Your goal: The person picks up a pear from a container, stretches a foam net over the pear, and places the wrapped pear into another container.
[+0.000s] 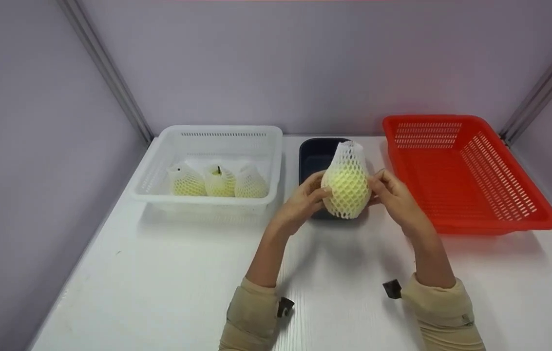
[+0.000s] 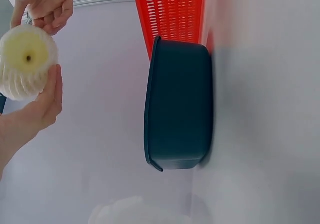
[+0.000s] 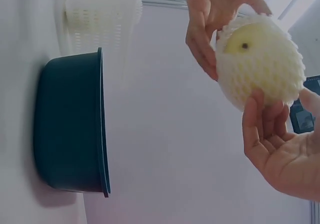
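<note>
A pale yellow pear [image 1: 347, 187] in a white foam net sleeve [image 1: 351, 152] is held up between both hands, above the near part of a dark teal bin [image 1: 313, 157]. My left hand [image 1: 303, 200] grips its left side, thumb in front and fingers behind. On the right side, the fingertips of my right hand [image 1: 399, 199] pinch the foam net. The net's narrow end points up and away. From below, the right wrist view shows the pear's underside [image 3: 245, 46] bare at the net's opening, with fingers of both hands around it.
A white basket [image 1: 207, 199] at the left holds several net-sleeved pears [image 1: 219, 183]. At the right stands a red basket [image 1: 470, 195]. The teal bin sits between them on the white table [image 1: 183, 278], with grey panels [image 1: 280, 63] rising behind.
</note>
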`<state>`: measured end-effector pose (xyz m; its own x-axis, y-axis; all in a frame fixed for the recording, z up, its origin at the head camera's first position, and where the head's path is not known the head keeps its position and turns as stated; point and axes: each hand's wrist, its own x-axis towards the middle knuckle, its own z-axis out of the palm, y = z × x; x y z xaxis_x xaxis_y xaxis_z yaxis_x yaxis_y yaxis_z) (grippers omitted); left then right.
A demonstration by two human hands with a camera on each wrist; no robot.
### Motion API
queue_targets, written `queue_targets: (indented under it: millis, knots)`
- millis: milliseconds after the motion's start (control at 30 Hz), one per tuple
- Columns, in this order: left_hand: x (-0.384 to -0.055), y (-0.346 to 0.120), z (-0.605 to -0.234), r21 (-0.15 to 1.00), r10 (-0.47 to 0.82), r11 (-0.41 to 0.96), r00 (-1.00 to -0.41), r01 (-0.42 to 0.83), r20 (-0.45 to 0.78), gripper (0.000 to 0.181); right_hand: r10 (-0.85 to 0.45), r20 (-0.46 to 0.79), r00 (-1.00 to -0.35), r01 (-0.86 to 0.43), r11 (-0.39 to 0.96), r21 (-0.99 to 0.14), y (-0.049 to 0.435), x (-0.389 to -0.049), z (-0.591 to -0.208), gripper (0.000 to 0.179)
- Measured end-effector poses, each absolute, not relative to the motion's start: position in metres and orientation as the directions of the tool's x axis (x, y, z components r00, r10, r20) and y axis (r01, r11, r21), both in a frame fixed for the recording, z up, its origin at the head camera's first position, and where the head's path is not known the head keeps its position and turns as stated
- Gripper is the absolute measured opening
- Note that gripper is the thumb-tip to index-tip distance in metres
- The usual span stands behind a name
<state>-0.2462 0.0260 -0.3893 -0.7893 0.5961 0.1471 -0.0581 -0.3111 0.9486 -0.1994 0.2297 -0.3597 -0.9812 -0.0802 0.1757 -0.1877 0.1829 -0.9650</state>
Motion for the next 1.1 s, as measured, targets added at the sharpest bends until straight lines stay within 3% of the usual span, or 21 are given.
queue_targets:
  millis: [200, 433, 633, 900, 1100]
  knots:
    - [-0.243, 0.033, -0.391, 0.971, 0.648, -0.239, -0.748, -0.018, 0.146, 0.075, -0.005, 0.191, -0.982, -0.186, 0.255, -0.949, 0.231, -0.200, -0.361, 0.024]
    - [-0.240, 0.042, -0.394, 0.986, 0.545, -0.115, -0.822, 0.124, 0.167, 0.080, -0.081, 0.201, -0.976, -0.217, 0.376, -0.901, 0.234, -0.202, -0.361, 0.036]
    - [-0.236, 0.046, -0.394, 0.967, 0.482, -0.035, -0.844, 0.251, 0.236, 0.089, -0.180, 0.243, -0.953, -0.290, 0.319, -0.902, 0.235, -0.202, -0.362, 0.048]
    - [-0.233, 0.049, -0.399, 0.847, 0.438, 0.215, -0.823, 0.486, 0.361, 0.094, -0.309, 0.331, -0.892, -0.424, 0.314, -0.849, 0.230, -0.203, -0.370, 0.080]
    - [-0.231, 0.054, -0.400, 0.804, 0.473, 0.206, -0.776, 0.558, 0.417, 0.098, -0.291, 0.330, -0.898, -0.417, 0.322, -0.850, 0.228, -0.207, -0.374, 0.085]
